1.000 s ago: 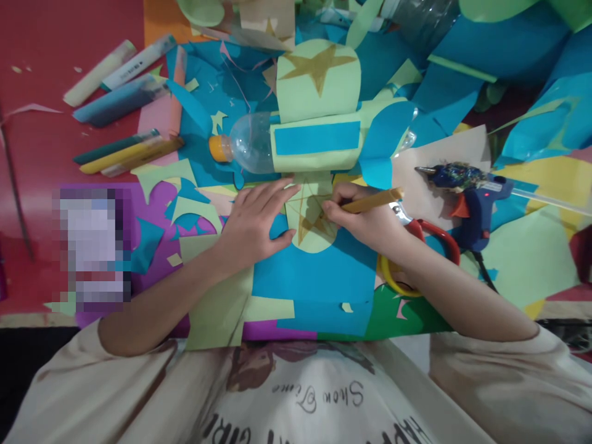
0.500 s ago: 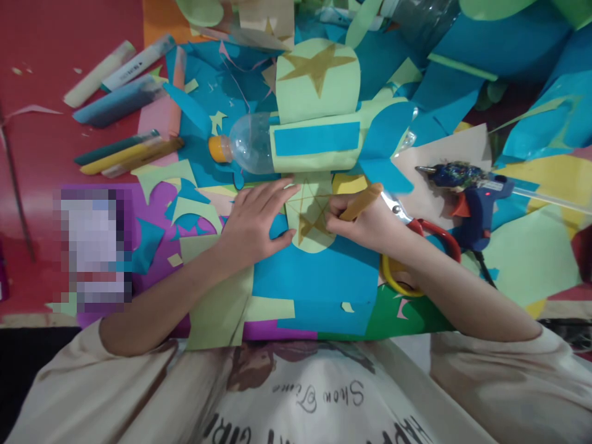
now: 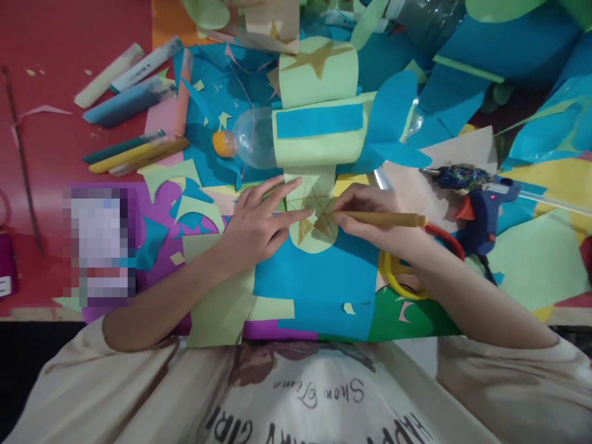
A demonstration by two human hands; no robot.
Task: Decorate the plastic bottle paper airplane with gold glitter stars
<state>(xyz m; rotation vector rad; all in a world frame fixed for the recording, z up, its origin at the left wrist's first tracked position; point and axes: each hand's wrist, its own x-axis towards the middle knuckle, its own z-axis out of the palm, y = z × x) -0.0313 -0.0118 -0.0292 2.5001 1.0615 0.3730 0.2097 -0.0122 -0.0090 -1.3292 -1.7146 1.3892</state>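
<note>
My right hand [image 3: 370, 216] grips a yellow-brown marker [image 3: 383, 218], its tip at a star outline [image 3: 319, 228] whose lower points are coloured in. The star lies on a rounded pale green paper flap [image 3: 317, 246]. With fingers spread, my left hand [image 3: 259, 219] rests on the flap's left side. Just beyond sits a clear plastic bottle [image 3: 253, 139] with an orange cap [image 3: 222, 143], lying on its side and wrapped in pale green paper. It carries a blue strip [image 3: 319, 120], blue fins [image 3: 393, 105] at its right end, and another flap with a brown star [image 3: 319, 58].
Red-and-yellow-handled scissors [image 3: 393, 277] lie partly under my right forearm. A blue glue gun [image 3: 481, 216] is to the right. Several markers [image 3: 134, 117] and a blurred-out rectangular object [image 3: 102, 246] are at left. Paper scraps [image 3: 198, 213] cover much of the table.
The marker has swung from tilted up to nearly level, pointing right. My left fingers have spread, the index now reaching onto the star. The whole view has shifted slightly.
</note>
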